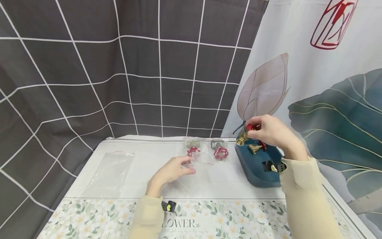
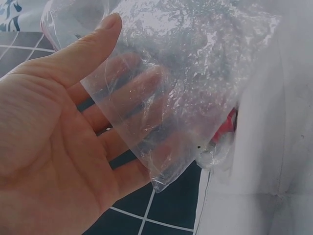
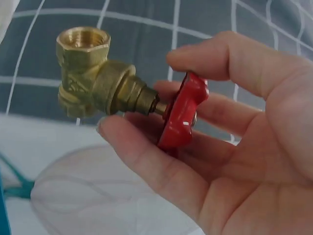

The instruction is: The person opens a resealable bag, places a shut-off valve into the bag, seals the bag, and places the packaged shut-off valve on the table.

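Note:
My right hand (image 1: 270, 131) grips a brass gate valve (image 3: 80, 73) by its red handwheel (image 3: 183, 115), above the far end of a blue tray (image 1: 256, 181). The valve's threaded opening faces away from the palm. Another brass valve with a red wheel (image 1: 254, 148) lies in the tray. My left hand (image 1: 171, 171) is at a clear plastic bag (image 2: 195, 63). In the left wrist view its relaxed fingers (image 2: 124, 100) show through the film, while the thumb overlaps the bag from the near side, apart from the fingertips.
Behind the left hand lie two bagged valves with red wheels, one at the left (image 1: 193, 151) and one at the right (image 1: 221, 152). A flat clear bag (image 1: 110, 172) lies at the left of the white table. A flower-patterned cloth (image 1: 98, 219) covers the front; curtains (image 1: 179, 66) stand behind.

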A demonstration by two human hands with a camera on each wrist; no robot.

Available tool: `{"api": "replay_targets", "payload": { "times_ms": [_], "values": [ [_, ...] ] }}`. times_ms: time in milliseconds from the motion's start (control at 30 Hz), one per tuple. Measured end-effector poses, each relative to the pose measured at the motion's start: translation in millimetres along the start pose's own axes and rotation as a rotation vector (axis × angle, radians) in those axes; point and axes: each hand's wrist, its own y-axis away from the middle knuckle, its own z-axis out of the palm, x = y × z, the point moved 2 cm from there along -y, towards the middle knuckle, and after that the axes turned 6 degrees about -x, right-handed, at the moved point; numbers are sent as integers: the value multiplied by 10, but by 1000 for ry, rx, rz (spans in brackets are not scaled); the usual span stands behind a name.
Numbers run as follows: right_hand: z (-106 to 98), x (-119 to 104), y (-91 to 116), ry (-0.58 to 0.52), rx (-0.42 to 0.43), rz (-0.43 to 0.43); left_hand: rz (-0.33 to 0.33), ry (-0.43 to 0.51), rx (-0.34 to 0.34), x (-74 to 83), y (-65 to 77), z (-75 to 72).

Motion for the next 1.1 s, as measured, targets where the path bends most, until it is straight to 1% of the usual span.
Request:
{"api": "replay_targets", "payload": {
  "times_ms": [200, 367, 567, 700, 800, 933, 1100],
  "values": [
    [140, -152, 24, -20, 33, -150, -4, -8, 5, 6, -14, -8],
    [332, -220, 20, -86, 49, -244, -1, 0, 5, 5, -17, -8],
    [559, -275, 35, -176, -11, -313, 3, 16, 9, 14, -6, -13],
    [666, -323, 30, -235, -21, -365, -5, 11, 16, 16, 3, -23],
    [722, -350, 25, -289, -11, -403, 0, 12, 19, 13, 4, -26],
    [778, -357, 35, -355, -6, -434, 17, 28, 12, 27, 5, -24],
    [832, -352, 31, -404, -20, -489, 23, 38, 11, 32, -13, -3]
  ]
}}
